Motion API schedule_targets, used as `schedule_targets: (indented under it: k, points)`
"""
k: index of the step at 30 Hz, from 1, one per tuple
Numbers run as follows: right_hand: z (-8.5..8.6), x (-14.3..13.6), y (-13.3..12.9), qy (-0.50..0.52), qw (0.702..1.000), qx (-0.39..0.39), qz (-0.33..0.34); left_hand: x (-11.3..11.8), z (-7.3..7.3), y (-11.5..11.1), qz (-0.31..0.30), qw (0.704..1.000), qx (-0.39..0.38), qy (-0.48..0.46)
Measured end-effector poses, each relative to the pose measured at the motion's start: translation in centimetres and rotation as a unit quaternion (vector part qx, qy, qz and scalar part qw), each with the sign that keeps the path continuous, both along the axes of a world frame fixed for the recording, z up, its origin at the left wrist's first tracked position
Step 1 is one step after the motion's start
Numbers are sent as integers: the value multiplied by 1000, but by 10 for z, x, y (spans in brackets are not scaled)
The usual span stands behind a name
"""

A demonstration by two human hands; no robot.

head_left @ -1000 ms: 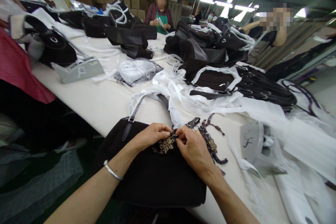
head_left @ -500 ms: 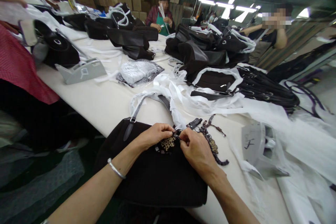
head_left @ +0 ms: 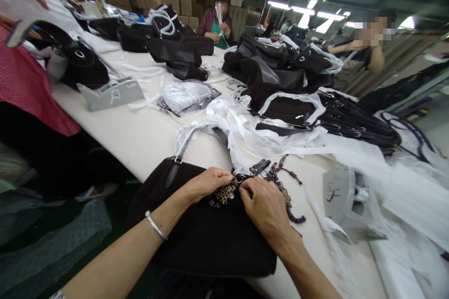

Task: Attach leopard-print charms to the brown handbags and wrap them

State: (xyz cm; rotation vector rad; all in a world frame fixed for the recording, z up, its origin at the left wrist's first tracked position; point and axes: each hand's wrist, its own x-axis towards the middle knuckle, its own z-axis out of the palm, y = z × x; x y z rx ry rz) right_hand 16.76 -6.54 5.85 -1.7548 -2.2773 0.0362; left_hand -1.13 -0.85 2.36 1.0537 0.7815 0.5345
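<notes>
A dark handbag (head_left: pixel 210 243) lies at the near table edge, its handle (head_left: pixel 184 142) partly wrapped in white tissue. A leopard-print bag charm (head_left: pixel 224 194) hangs against its top edge by a metal ring. My left hand (head_left: pixel 210 183) is closed, thumb and finger pinching the charm's upper end left of the ring. From the other side my right hand (head_left: pixel 264 203) pinches by the same ring, its fingertips partly hidden. Just beyond my right hand lie more charms (head_left: pixel 286 194) with dark straps.
Grey tape dispensers stand at right (head_left: pixel 345 203) and left (head_left: pixel 114 93). White paper strips (head_left: pixel 242 124), a plastic-wrapped packet (head_left: pixel 189 96) and piled dark bags (head_left: pixel 266 72) cover the table beyond. A co-worker in a red-checked garment (head_left: pixel 35 88) is at left; two others work across the table.
My hands stay at the charm, with small finger shifts around the ring. The co-worker's hand at left has come further into view, and the bag there has tilted.
</notes>
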Motion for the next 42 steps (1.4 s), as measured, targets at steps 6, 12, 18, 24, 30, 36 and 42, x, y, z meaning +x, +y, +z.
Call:
schedule_targets:
  k: [6, 12, 18, 24, 30, 36, 42]
  points:
    - [-1, 0, 4, -33, 999, -26, 12, 0, 3, 0, -14, 1000, 3, 18]
    - [0, 4, 2, -48, 998, -32, 2, 0, 2, 2, 20, 997, 34, 68]
    - [2, 2, 7, -69, 997, -36, 11, 5, 3, -2, -12, 1000, -7, 7]
    - [4, 1, 6, -52, 998, -45, 0, -1, 7, -3, 5, 999, 7, 42]
    - [7, 0, 8, -22, 998, -47, -18, 2, 10, -7, 29, 997, 16, 65]
    - [11, -1, 7, -30, 997, -72, -5, 4, 6, -8, 54, 998, 19, 37]
    - [9, 0, 6, -22, 997, -73, -14, 8, 10, -11, 101, 992, 50, 50]
